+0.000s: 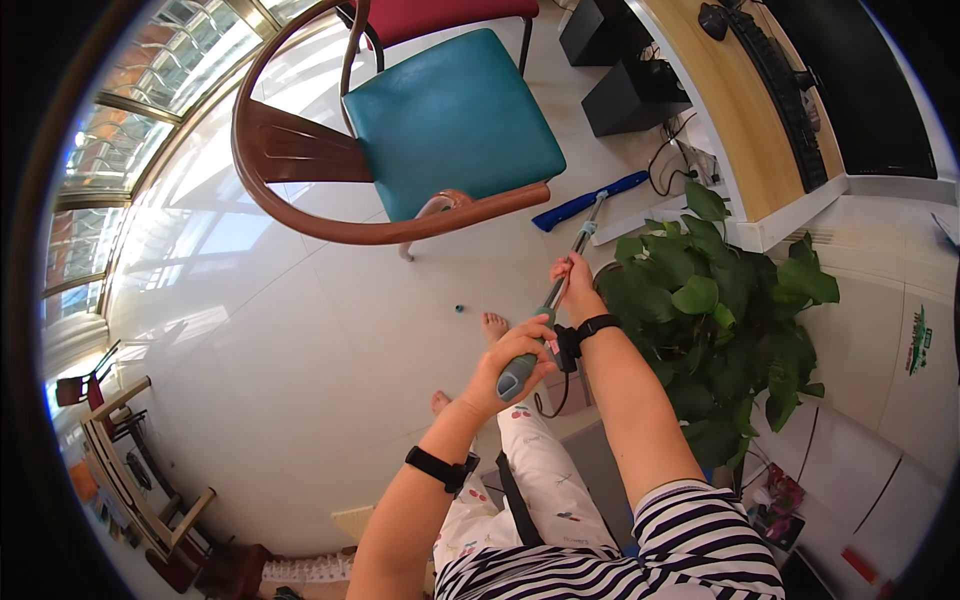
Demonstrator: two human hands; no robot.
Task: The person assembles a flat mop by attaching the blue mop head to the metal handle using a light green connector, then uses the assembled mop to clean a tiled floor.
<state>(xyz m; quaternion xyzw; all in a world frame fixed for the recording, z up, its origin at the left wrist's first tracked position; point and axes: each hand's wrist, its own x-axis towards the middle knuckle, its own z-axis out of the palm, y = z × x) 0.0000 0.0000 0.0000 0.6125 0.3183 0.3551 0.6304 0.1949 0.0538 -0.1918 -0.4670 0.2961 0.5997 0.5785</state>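
Observation:
A flat mop with a long blue head (610,192) and a grey pole (584,236) stretches away from me across the tiled floor. My left hand (518,350) is wrapped round its thick grey grip, close to the rounded end. Farther along the pole, my right hand (574,284) is closed on it. The blue head lies on the floor between a teal-seated wooden chair (460,120) and the desk (765,190). Dark bands circle both my wrists.
A leafy potted plant (715,290) crowds my right arm. Black speaker-like boxes (632,98) and loose cables sit beside the desk. A red-seated chair (440,15) stands behind the teal one. One small dark round object (459,308) lies on the floor near my feet.

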